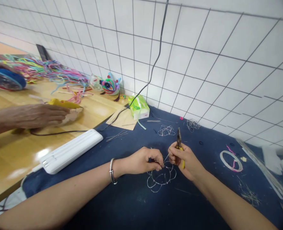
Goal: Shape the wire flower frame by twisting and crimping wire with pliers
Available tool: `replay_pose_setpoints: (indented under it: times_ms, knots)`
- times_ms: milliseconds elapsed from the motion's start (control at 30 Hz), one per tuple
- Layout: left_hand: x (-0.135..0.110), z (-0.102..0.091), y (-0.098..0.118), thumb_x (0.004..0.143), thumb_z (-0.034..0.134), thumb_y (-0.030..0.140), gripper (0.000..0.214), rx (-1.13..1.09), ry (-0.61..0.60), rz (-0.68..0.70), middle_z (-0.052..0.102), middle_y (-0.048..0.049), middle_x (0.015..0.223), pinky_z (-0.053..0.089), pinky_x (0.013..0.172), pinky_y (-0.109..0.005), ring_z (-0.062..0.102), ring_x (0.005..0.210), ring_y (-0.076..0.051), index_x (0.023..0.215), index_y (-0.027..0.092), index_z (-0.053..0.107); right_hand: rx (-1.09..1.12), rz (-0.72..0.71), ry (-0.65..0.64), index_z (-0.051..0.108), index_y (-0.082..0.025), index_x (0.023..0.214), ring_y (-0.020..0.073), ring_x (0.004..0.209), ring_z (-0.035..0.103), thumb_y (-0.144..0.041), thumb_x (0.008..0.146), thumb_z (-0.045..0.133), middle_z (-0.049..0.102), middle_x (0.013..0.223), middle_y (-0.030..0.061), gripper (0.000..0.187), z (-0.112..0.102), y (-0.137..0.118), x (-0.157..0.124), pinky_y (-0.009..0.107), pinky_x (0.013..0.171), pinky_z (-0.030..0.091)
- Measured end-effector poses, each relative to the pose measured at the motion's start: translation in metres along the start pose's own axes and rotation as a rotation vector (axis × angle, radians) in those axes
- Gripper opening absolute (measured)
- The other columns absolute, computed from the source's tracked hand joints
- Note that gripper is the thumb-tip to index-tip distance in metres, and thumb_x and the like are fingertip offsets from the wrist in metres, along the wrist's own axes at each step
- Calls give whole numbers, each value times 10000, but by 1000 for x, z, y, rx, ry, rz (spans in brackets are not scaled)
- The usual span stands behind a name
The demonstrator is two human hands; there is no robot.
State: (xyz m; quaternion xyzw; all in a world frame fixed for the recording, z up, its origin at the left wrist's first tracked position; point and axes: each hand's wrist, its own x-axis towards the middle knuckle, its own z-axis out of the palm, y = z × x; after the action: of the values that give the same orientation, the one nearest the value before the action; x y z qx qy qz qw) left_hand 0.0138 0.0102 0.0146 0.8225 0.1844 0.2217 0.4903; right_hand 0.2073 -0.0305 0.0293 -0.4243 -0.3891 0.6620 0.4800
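Observation:
My left hand (149,160) pinches the upper edge of a wire frame (166,183) bent into a ring with several petal-like loops. The frame hangs below my fingers over the dark blue cloth. In my right hand (184,158) is a pair of needle-nose pliers (179,139) with yellow handles, jaws pointing up. My right thumb and index finger also seem to pinch a thin wire end that runs toward the frame. A second looped wire shape (166,130) lies on the cloth beyond my hands.
A white power bank (71,151) lies left on the cloth (136,204). Behind are a green tissue pack (138,107) and tangled wire (192,125). A tape roll (231,161) lies right. Another person's hand (36,116) rests near a yellow glue gun (63,103) on the wooden table.

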Motion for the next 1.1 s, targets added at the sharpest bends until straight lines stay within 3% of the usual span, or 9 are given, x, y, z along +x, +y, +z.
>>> replay_pose_setpoints:
  times_ms: [133, 333, 500, 767, 1000, 1100]
  knots:
    - [2, -1, -5, 802, 559, 201, 122, -134, -25, -60, 633, -26, 746, 475, 611, -202, 594, 657, -92, 881, 117, 598, 19, 34, 1, 488, -190, 788, 79, 559, 407, -238, 753, 632, 450, 646, -39, 156, -3, 2, 8, 227, 508, 323]
    - [4, -3, -7, 774, 606, 244, 145, -200, -56, -32, 646, -70, 871, 474, 730, -249, 597, 791, -132, 832, 113, 632, -67, 78, -44, 504, -186, 760, 73, 519, 395, -272, 744, 635, 457, 613, -45, 158, -3, 5, 17, 232, 504, 325]
    - [5, -3, -6, 863, 469, 339, 305, -374, -35, -163, 639, -71, 779, 480, 688, -258, 605, 701, -123, 794, 98, 644, -171, 51, -50, 520, -191, 764, 78, 516, 413, -300, 736, 633, 470, 596, -49, 160, 1, 1, 16, 238, 521, 330]
    - [5, 2, -9, 774, 609, 303, 213, -569, 16, -258, 633, -45, 769, 475, 669, -241, 597, 670, -106, 839, 103, 642, -298, -45, -12, 535, -193, 779, 86, 537, 411, -345, 737, 617, 469, 604, -47, 179, 6, -7, 12, 244, 549, 342]
    - [3, -1, -9, 791, 595, 268, 203, -639, 22, -216, 624, -43, 797, 482, 695, -256, 617, 690, -109, 923, 118, 628, -739, -178, 127, 575, -214, 871, 140, 734, 495, -352, 758, 578, 550, 807, -6, 179, -16, -3, -5, 278, 699, 380]
    - [2, -4, -9, 821, 559, 266, 198, -607, -5, -169, 623, -44, 790, 482, 705, -264, 625, 698, -113, 945, 124, 616, -872, -113, 144, 577, -216, 892, 162, 783, 521, -341, 770, 553, 575, 832, 4, 177, -28, 1, -15, 290, 730, 385]
